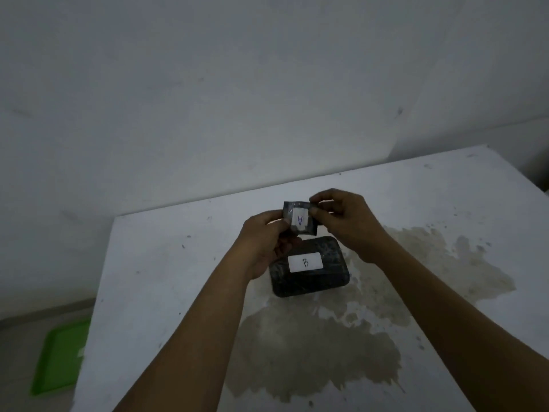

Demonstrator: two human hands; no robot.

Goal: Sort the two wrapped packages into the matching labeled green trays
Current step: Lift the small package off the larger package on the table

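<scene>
A small dark wrapped package (pixel 299 220) with a white label marked A is held up above the table. My left hand (pixel 264 242) grips its left side and my right hand (pixel 346 221) pinches its upper right corner. Below it, a larger dark wrapped package (pixel 309 267) with a white label marked B lies flat on the white table (pixel 166 263). A green tray (pixel 61 356) lies on the floor at the lower left, partly cut off by the table's edge; a small white tag shows on it, unreadable.
The table top carries a large brownish stain (pixel 326 346) around and in front of package B. A plain white wall (pixel 237 84) rises behind the table. Only one green tray is in view.
</scene>
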